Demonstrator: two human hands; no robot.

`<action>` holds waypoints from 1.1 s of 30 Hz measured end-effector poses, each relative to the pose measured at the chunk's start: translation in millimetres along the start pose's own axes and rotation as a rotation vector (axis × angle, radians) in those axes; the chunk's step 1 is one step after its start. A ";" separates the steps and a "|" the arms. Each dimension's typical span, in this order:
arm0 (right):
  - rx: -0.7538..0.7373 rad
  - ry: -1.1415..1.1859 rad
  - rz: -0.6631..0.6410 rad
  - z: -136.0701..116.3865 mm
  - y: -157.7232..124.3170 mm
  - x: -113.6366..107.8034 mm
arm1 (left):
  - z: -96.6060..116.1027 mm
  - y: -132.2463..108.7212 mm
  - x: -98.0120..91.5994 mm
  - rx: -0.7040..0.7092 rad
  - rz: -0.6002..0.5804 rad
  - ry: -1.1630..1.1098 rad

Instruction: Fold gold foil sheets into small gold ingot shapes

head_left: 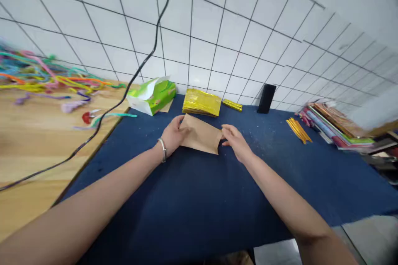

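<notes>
A flat brown paper piece (201, 134), which looks like a small kraft paper bag or envelope, is held between both hands above the dark blue table cover. My left hand (174, 134), with a bracelet at the wrist, grips its left end, thumb on top. At the right end, the fingers of my right hand (234, 140) are bent around the paper's edge, pinching it near the upper corner; some fingertips are hidden. Just behind the paper lies a stack of shiny yellow-gold packets (202, 102).
Behind stand a green tissue pack (161, 95) and a black upright block (266, 98). Gold strips (298, 130) and a pile of wrapping sheets (334, 126) lie right. Colourful pipe cleaners (46, 74) cover the wooden table (31, 145) at left; a black cable (146, 60) hangs across.
</notes>
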State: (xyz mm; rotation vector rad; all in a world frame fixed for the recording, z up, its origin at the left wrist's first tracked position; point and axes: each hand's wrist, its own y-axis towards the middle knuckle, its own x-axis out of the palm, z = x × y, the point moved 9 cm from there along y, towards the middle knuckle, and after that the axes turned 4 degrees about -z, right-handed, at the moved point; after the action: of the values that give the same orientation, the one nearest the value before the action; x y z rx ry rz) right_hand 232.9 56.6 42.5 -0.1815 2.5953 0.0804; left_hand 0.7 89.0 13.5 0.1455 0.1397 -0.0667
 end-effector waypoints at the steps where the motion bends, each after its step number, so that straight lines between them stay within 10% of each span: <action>1: -0.074 -0.114 0.060 -7.8 -2.6 -7.0 | -4.3 0.5 -2.1 -0.043 0.030 -0.022; 8: -0.520 -0.644 0.041 -54.5 -32.8 14.2 | -20.0 1.9 -8.5 -0.203 0.100 -0.190; 14: -0.627 -0.714 -0.080 -40.1 -31.9 33.0 | -9.3 1.8 4.7 -0.203 -0.110 -0.281; 21: -0.573 -0.588 -0.129 -20.0 -25.0 25.9 | -6.5 14.5 -20.4 -0.070 -0.194 -0.297; 28: -0.485 -0.393 -0.113 -19.1 -16.3 18.7 | 2.0 1.5 -9.3 0.172 -0.683 0.292; 33: -0.412 -0.376 -0.089 -13.6 -13.2 15.2 | 8.9 1.1 -5.7 0.123 -0.564 0.322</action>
State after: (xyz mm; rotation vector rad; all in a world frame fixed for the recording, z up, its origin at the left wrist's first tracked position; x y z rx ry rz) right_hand 214.9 40.6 46.1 -0.3895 2.1659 0.5630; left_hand -3.7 89.1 23.1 0.2362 0.4960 -0.6161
